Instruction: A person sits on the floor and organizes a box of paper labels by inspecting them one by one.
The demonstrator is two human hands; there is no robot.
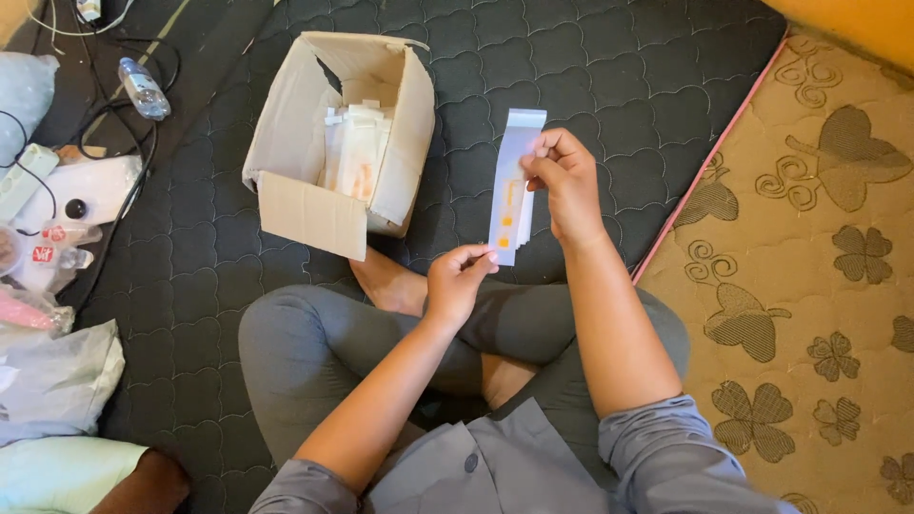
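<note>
Fingers of my right hand were pinched shut on the upper edge of a long clear packet with orange marks, held upright at the centre of the frame, while my left hand closed thumb and forefinger on its bottom corner. I sat cross-legged on a dark quilted mattress. Just left of the packet stood an open cardboard box packed with more such packets. A water bottle lay at upper left, and a patterned tan mat filled the right side.
</note>
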